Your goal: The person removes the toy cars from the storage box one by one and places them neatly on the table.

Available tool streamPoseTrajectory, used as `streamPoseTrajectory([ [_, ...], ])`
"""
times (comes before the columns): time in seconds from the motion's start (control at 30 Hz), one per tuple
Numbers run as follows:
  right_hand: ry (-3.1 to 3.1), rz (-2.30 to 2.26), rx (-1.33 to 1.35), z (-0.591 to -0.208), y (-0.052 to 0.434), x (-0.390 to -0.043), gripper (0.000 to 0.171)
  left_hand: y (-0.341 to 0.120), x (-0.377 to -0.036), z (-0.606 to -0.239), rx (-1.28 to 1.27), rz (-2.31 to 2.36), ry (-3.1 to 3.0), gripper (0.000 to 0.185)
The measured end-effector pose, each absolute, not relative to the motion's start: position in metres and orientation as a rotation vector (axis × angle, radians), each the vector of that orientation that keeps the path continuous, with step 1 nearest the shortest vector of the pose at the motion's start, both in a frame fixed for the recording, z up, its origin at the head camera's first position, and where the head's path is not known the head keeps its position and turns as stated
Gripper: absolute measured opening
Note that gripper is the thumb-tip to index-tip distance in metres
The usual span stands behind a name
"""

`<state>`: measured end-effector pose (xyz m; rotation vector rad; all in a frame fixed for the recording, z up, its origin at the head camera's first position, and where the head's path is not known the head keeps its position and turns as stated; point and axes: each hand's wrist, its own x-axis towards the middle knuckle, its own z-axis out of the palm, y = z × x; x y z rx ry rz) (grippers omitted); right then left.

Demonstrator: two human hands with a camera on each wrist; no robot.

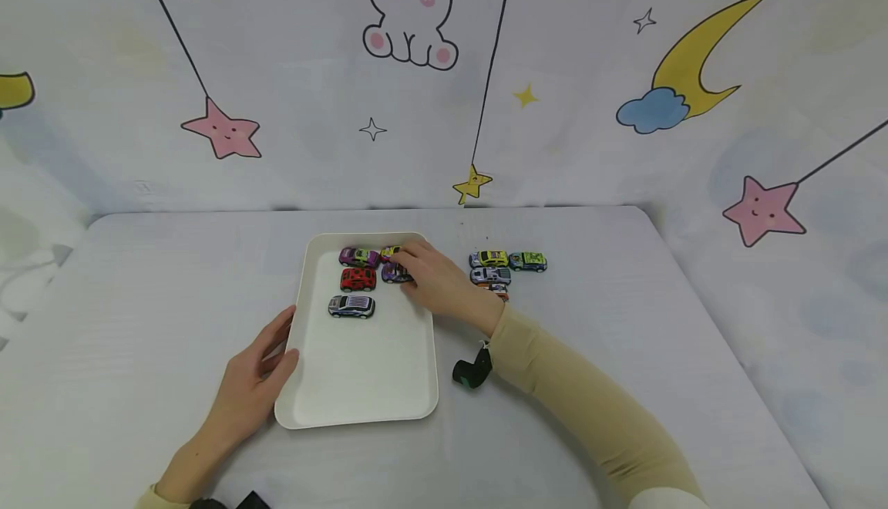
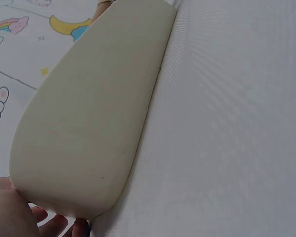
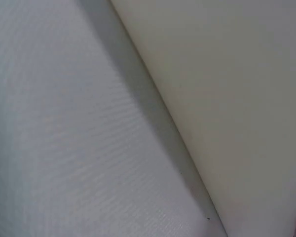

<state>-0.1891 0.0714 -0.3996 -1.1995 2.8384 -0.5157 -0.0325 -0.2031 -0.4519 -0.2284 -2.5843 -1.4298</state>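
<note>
A white tray [image 1: 368, 370] lies on the table. At its left rim is my left hand [image 1: 246, 385], thumb over the edge and fingers along the outer wall; the left wrist view shows the fingers at the tray's wall [image 2: 84, 108]. My right hand [image 1: 444, 281] reaches over the right rim and pinches the right end of a purple toy car [image 1: 394, 273]. Behind it a yellow toy car [image 1: 388, 252] is partly covered by the fingers. Nearby in the tray sit a purple-green car [image 1: 359, 257], a red car [image 1: 358, 280] and a silver car [image 1: 351, 307].
Right of the tray stand a yellow car [image 1: 489, 258], a green car [image 1: 529, 261], a grey car [image 1: 490, 276] and an orange-white car [image 1: 498, 289], partly hidden by the right wrist. A black device [image 1: 473, 370] hangs by the right sleeve. A patterned wall [image 1: 312, 146] rises behind.
</note>
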Motion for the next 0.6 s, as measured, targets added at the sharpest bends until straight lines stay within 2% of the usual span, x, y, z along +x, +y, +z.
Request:
streamPoseTrajectory([
  [0.6, 2.831, -0.414, -1.172, -0.3955, 0.0694, -0.1842, 0.037, -0.2033, -0.0330, -0.4530, -0.226, -1.423, -2.581, 0.058],
])
